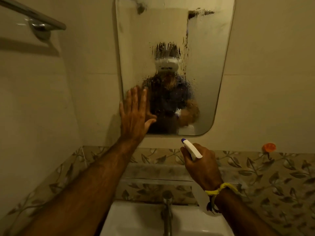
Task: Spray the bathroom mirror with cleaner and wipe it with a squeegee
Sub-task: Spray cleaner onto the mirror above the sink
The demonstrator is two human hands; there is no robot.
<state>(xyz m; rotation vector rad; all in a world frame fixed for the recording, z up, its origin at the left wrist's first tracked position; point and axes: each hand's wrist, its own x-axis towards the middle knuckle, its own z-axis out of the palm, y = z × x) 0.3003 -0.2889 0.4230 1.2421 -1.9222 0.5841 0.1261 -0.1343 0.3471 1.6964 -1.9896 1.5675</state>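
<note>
Left hand [136, 114], fingers spread flat, presses the lower-left edge of the rounded, droplet-streaked mirror [201, 68]. Right hand [202, 167], fingers wrapped tight, grips a white spray bottle [191, 149], blue nozzle aimed at the glass, above the white washbasin [136, 220].

Single head-worn wide-angle view; looks forward and slightly down, square to the wall-mounted mirror [170, 40], at arm's reach from it; mirror fills the upper centre, its top edge cut off by the frame; basin [136, 218] rim and tap [167, 210] sit at the bottom edge, directly beneath the camera; straight lines bow toward the frame sides; no second view to compare
</note>
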